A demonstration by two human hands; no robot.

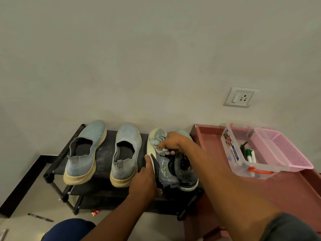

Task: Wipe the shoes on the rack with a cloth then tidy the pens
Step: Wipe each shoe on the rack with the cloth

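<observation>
Wall is filling the upper frame, pale and plain; a white switch-and-socket plate is sitting on it at right.

Black shoe rack is standing against the wall, with a reddish low table just beside it on the right.

Left arm is reaching up from the lower centre; left hand is gripping the sole edge of the tilted grey shoe, thumb lying along the pale sole, the other fingers wrapping underneath and out of sight. This shoe is sitting at the right end of the rack's top shelf, rolled onto its side. Green embroidered lettering is showing on its heel panel, too small to read.

Right arm is crossing in from the lower right; right hand is clamping a bunched light-blue cloth, fingers curling tight round it and pressing it against the shoe's toe end.

Second grey shoe is lying touching behind the held one. Two light-blue slip-on shoes are resting upright on the left part of the shelf, apart from each other.

Clear plastic box is sitting on the table, touching a pink mesh basket. Its side label is printed but unreadable. Pens are lying inside the box, one with a green cap
</observation>
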